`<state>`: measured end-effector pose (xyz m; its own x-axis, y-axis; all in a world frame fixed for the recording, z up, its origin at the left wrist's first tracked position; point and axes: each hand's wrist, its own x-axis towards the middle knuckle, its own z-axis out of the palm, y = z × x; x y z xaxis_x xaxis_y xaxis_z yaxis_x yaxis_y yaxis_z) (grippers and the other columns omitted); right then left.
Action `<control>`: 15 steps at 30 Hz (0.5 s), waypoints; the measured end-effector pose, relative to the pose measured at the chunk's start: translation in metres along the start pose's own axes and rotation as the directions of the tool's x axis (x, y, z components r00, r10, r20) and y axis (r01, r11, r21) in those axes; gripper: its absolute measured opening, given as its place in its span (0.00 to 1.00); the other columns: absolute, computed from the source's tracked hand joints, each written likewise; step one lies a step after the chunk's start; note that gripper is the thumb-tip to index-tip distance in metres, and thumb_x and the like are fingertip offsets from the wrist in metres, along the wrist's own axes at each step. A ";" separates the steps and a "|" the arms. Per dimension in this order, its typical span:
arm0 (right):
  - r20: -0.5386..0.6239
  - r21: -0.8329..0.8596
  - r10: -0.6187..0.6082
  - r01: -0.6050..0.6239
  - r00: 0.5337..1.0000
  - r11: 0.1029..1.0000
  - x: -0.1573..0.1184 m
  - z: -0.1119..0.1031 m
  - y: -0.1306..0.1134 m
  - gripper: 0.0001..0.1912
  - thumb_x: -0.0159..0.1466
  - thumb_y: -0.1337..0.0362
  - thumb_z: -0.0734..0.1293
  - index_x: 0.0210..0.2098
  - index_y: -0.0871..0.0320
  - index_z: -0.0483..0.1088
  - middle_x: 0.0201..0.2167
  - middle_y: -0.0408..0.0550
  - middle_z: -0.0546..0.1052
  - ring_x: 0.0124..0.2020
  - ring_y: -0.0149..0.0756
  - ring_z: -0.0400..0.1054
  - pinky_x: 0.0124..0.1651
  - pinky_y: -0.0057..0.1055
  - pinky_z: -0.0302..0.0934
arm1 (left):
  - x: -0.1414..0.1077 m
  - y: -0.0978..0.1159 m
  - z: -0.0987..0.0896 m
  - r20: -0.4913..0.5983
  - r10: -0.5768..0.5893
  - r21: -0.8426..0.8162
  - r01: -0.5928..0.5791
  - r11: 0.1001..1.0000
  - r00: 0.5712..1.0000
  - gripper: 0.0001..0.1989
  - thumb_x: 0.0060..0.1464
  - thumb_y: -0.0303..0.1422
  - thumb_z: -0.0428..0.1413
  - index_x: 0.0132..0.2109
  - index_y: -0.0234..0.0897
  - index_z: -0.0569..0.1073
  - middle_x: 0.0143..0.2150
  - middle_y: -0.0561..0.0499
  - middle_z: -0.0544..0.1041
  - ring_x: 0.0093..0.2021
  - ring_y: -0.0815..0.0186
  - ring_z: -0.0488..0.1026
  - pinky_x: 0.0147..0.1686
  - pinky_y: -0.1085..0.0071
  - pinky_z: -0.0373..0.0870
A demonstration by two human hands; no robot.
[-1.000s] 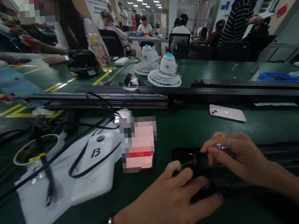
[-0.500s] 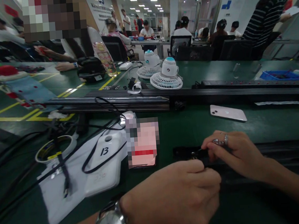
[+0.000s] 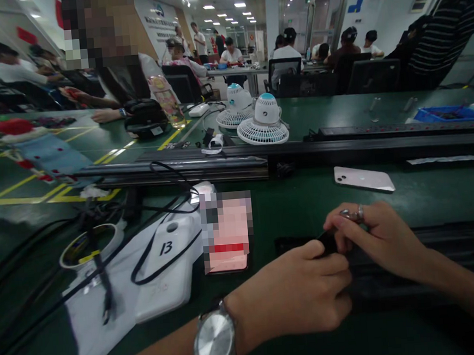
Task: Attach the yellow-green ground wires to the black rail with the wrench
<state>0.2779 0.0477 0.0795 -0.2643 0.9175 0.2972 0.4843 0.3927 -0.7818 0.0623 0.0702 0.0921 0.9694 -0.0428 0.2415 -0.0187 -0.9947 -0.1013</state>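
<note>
My left hand [image 3: 295, 290], with a silver watch [image 3: 215, 340] at its wrist, is closed, the thumb side facing up. A small black piece [image 3: 328, 242] shows at its fingertips, reaching toward the other hand; most of it is hidden. My right hand [image 3: 383, 240] is pinched just beyond, a ring on one finger and a shiny silver item [image 3: 350, 214] by its index finger. What its fingertips grip is too small to name. Beneath both hands lies a long black ribbed bar [image 3: 451, 248].
Left of my hands are a phone with a pink screen [image 3: 229, 235], a white case marked 13 [image 3: 167, 279], a tape roll [image 3: 65, 259] and black cables. Farther off are a pale pink phone [image 3: 364, 178], metal bars [image 3: 170, 165] and two white fans [image 3: 262, 126]. A person sits across the table.
My left hand has turned a little and the black piece now shows between the hands. My right hand is slightly farther right. The view has shifted a little.
</note>
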 end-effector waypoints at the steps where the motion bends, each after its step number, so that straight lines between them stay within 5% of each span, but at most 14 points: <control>1: 0.000 -0.002 -0.001 0.001 1.000 1.000 0.000 0.000 0.000 0.12 0.75 0.65 0.61 0.38 0.56 0.75 0.24 0.39 0.76 0.25 0.32 0.72 0.31 0.28 0.62 | 0.001 0.001 0.002 -0.003 0.001 0.004 -0.001 1.000 1.000 0.08 0.65 0.28 0.58 0.35 0.38 0.76 0.35 0.50 0.73 0.43 0.63 0.68 0.41 0.65 0.61; 15: -0.014 0.024 -0.020 0.021 1.000 0.999 0.001 0.003 0.002 0.14 0.75 0.68 0.60 0.35 0.54 0.73 0.24 0.36 0.74 0.25 0.28 0.69 0.33 0.27 0.59 | -0.015 0.002 0.003 0.044 -0.007 -0.017 0.008 1.000 0.999 0.07 0.65 0.30 0.57 0.36 0.36 0.73 0.33 0.52 0.67 0.36 0.65 0.65 0.32 0.65 0.61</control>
<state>0.2762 0.0492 0.0764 -0.2626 0.9101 0.3206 0.4585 0.4100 -0.7884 0.0479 0.0688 0.0854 0.9793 -0.0314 0.2000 -0.0151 -0.9964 -0.0828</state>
